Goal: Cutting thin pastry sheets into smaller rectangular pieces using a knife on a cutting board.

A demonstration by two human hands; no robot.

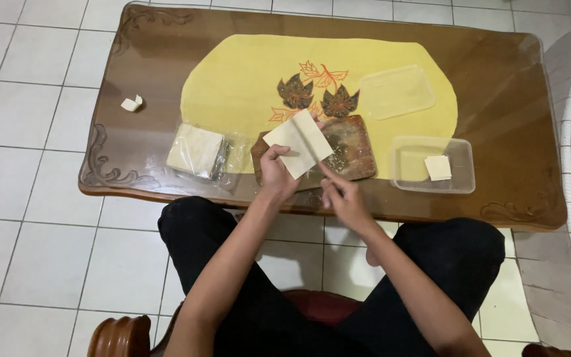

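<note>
My left hand pinches a pale square wrapper by its lower corner, fingers clamped on it, holding it up over the wooden board. My right hand is just beside it, fingers drawn together, one fingertip touching the wrapper's lower right edge; I cannot tell whether it grips anything. The board lies on the counter, partly over a yellow mat with a leaf print. Left of the board sits a clear bag with a stack of wrappers. To the right is a clear tub with one folded piece inside, and its lid lies on the mat. Another folded piece rests far left on the counter.
</note>
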